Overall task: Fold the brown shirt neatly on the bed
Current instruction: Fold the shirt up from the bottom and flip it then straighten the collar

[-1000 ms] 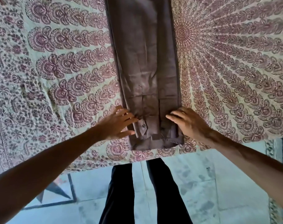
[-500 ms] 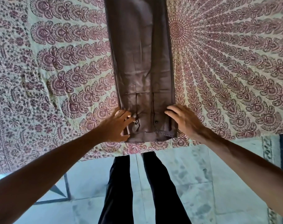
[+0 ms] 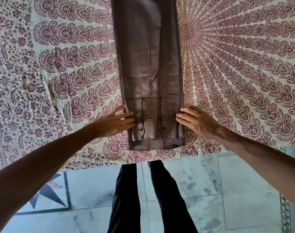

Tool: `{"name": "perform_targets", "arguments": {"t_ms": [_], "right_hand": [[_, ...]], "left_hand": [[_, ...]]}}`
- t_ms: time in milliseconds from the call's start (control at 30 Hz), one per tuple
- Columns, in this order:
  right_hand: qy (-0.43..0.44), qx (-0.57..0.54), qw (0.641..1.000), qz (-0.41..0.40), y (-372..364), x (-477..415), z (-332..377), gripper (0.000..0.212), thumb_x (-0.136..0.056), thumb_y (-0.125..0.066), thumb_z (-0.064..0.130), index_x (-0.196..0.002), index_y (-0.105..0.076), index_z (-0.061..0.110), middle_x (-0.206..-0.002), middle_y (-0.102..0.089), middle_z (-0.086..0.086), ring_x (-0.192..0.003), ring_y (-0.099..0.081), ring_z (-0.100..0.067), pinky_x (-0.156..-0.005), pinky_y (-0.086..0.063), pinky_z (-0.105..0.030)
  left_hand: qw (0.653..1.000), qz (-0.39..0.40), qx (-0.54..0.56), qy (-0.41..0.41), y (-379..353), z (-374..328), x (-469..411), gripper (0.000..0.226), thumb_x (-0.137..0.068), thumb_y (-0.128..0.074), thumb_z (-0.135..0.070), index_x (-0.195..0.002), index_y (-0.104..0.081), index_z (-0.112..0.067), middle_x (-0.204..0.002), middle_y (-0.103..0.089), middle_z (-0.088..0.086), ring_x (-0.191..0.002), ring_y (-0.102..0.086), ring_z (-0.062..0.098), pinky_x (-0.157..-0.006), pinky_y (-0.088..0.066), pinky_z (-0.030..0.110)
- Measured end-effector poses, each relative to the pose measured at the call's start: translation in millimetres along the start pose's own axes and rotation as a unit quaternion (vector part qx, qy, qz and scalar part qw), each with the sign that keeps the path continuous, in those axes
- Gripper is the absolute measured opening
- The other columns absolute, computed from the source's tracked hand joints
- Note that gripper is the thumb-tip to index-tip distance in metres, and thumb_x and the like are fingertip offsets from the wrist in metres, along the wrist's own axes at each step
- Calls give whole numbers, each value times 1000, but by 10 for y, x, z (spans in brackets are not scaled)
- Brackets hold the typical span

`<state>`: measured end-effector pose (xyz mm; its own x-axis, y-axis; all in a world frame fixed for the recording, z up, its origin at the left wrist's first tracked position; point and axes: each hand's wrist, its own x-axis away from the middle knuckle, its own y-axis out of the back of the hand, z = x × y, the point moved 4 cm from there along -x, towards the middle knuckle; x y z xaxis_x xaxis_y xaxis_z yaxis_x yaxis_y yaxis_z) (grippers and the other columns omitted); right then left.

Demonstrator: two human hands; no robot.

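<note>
The brown shirt (image 3: 148, 68) lies folded into a long narrow strip on the bed, running from the near edge up out of the top of the view. Two dark buttons show on the folded cuffs at its near end. My left hand (image 3: 114, 122) lies flat with straight fingers, its fingertips touching the strip's left edge near the cuffs. On the other side, my right hand (image 3: 196, 121) lies flat too, with its fingertips at the right edge. Neither hand holds cloth.
The bed wears a cream cover (image 3: 244, 73) printed with a maroon mandala pattern. Its near edge runs just below the shirt's end. Below are my dark-trousered legs (image 3: 126, 199) and a pale tiled floor (image 3: 236, 190) with a dark star inlay at the left.
Both hands have stayed flat at the strip's near end, sliding slightly outward to its side edges. The cuffed end looks smoother and flatter than a second ago.
</note>
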<state>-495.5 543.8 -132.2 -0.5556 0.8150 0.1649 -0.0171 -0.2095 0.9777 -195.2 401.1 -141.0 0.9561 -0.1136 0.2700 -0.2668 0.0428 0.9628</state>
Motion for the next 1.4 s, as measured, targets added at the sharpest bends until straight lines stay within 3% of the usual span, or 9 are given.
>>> {"name": "perform_targets", "arguments": {"t_ms": [300,433,600,700,800,933,1067,1200,1400], "right_hand": [[-131,-156,979,-21,133,-278,-56,29,-80,-61,2,-104,-68,15,-106,-68,0,-100,-60,-21,-92,-45,-40],[-292,-398,862,-114,499,-504,-365,10,-85,-62,26,-90,-67,19,-86,-69,5,-82,-61,-15,-82,-45,-30],[-503,-499,673,-213,601,-1126,-1471,15,-90,-59,18,-95,-64,5,-89,-67,-17,-79,-58,-21,-68,-45,-33],[-570,-487,635,-188,556,-1608,-1982,27,-94,-58,30,-79,-63,8,-79,-63,-15,-81,-58,-28,-64,-35,-32],[-590,-439,661,-148,510,-1806,-2104,44,-93,-57,40,-90,-67,-3,-85,-65,-19,-85,-61,-34,-67,-36,-35],[-623,-463,611,-156,389,-1757,-2126,49,-83,-62,49,-82,-65,0,-73,-62,-15,-71,-56,-26,-63,-36,-33],[-630,-499,573,-160,378,-1820,-2223,39,-87,-69,32,-84,-63,-7,-71,-61,-17,-66,-51,-18,-58,-35,-30],[-628,-475,595,-162,444,-1890,-2360,32,-88,-67,23,-70,-56,-1,-58,-48,-6,-57,-40,-17,-53,-29,-31],[-631,-433,622,-168,522,-2051,-2531,48,-95,-57,37,-55,-46,14,-57,-49,0,-56,-43,-18,-52,-24,-31]], "left_hand": [[945,-118,269,143,131,-1,-11,24,-96,-48,-19,-109,-64,-8,-114,-66,10,-109,-63,21,-99,-48,46],[755,-204,518,346,507,454,-83,18,-100,-36,-18,-107,-51,-11,-79,-63,8,-49,-56,10,-40,-46,17],[517,-316,598,524,525,1786,-421,8,-95,-48,-28,-97,-53,-23,-74,-55,-9,-60,-53,1,-48,-41,22],[398,-266,669,569,156,2417,-633,15,-86,-57,-32,-77,-48,-26,-68,-47,-4,-59,-44,12,-54,-33,28],[398,-213,667,593,116,2543,-723,19,-93,-57,-36,-82,-52,-22,-71,-52,0,-60,-52,11,-56,-42,28],[451,-136,588,657,170,2533,-710,42,-86,-63,-47,-113,-55,-16,-97,-60,2,-87,-58,21,-75,-50,32],[413,-173,604,659,151,2647,-774,39,-83,-71,-38,-110,-59,-13,-101,-68,7,-88,-63,22,-75,-53,31],[367,-269,621,638,127,2815,-802,23,-81,-74,-16,-96,-58,-13,-98,-72,13,-85,-68,24,-77,-56,36],[504,-148,494,693,237,2979,-862,33,-89,-61,-43,-96,-65,-11,-84,-57,3,-79,-52,19,-65,-33,27]]}}
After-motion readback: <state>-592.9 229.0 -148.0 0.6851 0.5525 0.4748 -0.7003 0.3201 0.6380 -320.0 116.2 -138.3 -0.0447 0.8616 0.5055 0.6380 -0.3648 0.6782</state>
